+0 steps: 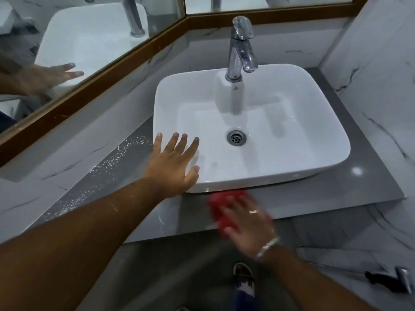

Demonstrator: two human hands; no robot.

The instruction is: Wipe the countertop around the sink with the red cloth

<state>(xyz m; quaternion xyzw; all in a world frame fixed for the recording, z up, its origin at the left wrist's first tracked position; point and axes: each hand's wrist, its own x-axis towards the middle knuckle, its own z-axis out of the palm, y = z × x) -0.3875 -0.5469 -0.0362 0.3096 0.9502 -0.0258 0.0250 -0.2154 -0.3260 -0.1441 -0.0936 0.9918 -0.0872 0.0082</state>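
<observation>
A white rectangular vessel sink (314, 167) sits on a grey countertop (350, 194). My left hand (174, 164) lies flat with fingers spread on the sink's front left corner. My right hand (249, 217), blurred by motion, presses the red cloth (221, 205) onto the counter strip just in front of the sink. Part of the cloth is hidden under my fingers. White specks and droplets (105, 167) cover the counter to the left of the sink.
A chrome tap (241, 48) stands at the sink's back rim. Mirrors with a wooden frame (107, 86) run along the left and back walls. A marble wall (381, 75) closes the right side. A chrome and black fitting (390, 280) shows low on the right.
</observation>
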